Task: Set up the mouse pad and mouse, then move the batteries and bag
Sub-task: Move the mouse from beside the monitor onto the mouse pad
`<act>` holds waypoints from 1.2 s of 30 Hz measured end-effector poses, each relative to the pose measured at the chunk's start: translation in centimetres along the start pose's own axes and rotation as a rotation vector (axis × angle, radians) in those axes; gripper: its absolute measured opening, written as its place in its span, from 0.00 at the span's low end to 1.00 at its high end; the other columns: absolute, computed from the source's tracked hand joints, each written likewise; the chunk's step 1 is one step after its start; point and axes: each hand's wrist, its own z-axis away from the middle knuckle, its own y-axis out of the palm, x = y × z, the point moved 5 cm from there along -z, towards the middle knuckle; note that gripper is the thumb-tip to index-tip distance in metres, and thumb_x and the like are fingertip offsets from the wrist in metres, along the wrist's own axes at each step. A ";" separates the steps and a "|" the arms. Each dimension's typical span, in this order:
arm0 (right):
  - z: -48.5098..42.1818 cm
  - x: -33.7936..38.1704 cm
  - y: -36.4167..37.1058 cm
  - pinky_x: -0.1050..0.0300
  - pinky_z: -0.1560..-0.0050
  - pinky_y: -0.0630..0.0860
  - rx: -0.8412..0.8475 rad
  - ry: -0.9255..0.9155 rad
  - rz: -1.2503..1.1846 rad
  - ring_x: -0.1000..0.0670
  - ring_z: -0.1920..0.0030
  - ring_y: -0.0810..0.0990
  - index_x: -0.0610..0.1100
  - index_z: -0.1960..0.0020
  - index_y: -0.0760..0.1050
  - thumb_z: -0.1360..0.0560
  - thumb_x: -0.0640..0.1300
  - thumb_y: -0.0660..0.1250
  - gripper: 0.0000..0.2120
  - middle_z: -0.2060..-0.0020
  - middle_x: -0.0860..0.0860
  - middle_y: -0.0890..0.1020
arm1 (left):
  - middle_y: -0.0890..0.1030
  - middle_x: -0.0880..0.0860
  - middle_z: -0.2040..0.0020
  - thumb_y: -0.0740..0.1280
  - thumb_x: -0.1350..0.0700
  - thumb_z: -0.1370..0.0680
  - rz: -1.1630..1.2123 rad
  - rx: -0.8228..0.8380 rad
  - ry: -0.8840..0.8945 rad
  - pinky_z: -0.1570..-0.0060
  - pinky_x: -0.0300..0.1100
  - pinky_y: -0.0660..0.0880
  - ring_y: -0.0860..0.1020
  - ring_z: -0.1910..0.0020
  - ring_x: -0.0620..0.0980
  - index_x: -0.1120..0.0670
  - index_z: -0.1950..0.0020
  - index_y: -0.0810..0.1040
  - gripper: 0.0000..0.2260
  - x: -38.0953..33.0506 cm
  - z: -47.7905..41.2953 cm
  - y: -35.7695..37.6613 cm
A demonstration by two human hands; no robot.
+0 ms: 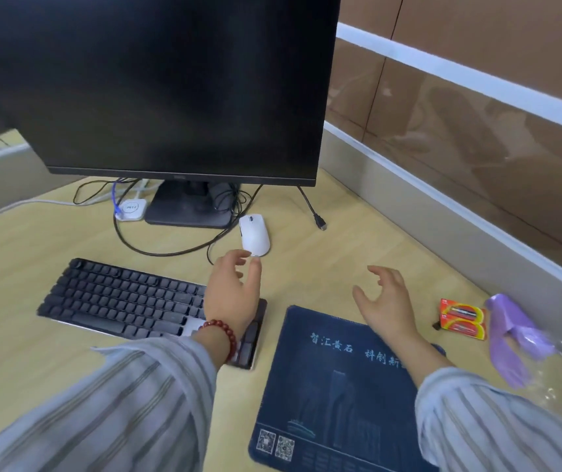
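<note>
A dark blue mouse pad (327, 386) with white lettering lies flat on the desk, right of the keyboard. A white mouse (254, 234) rests on the bare desk beside the monitor stand, beyond the pad. My left hand (233, 291) hovers over the keyboard's right end, fingers apart, fingertips just short of the mouse. My right hand (386, 303) is open above the pad's far edge, holding nothing. A red and yellow pack of batteries (464, 318) lies to the right of the pad. Next to it sits a clear bag (517, 338) with purple contents.
A black keyboard (119, 298) lies at the left. A large dark monitor (170, 86) on a black stand (189, 209) fills the back, with cables, a loose plug (321, 226) and a white hub (131, 209) around it. A partition wall (443, 212) borders the desk's right side.
</note>
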 end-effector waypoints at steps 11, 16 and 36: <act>-5.2 10.2 8.6 0.59 0.40 0.68 0.064 -0.018 0.055 0.49 0.34 0.69 0.44 0.32 0.68 0.29 0.52 0.68 0.28 0.33 0.49 0.69 | 0.76 0.51 0.41 0.60 0.45 0.25 0.148 0.021 -0.107 0.51 0.42 0.70 0.76 0.49 0.49 0.50 0.43 0.75 0.15 3.2 -9.0 -4.3; -8.2 13.3 13.8 0.54 0.39 0.72 0.098 0.092 0.111 0.48 0.35 0.70 0.44 0.31 0.67 0.30 0.56 0.68 0.31 0.33 0.49 0.68 | 0.76 0.52 0.40 0.60 0.43 0.25 0.126 0.123 -0.121 0.46 0.45 0.71 0.76 0.44 0.52 0.50 0.42 0.75 0.17 5.8 -14.7 -4.5; -13.2 14.8 22.7 0.52 0.45 0.72 0.119 0.393 0.354 0.42 0.40 0.70 0.41 0.38 0.65 0.33 0.47 0.70 0.27 0.38 0.44 0.69 | 0.76 0.51 0.42 0.61 0.49 0.22 0.185 0.406 -0.137 0.47 0.39 0.65 0.73 0.47 0.46 0.51 0.42 0.75 0.12 9.3 -22.0 -4.0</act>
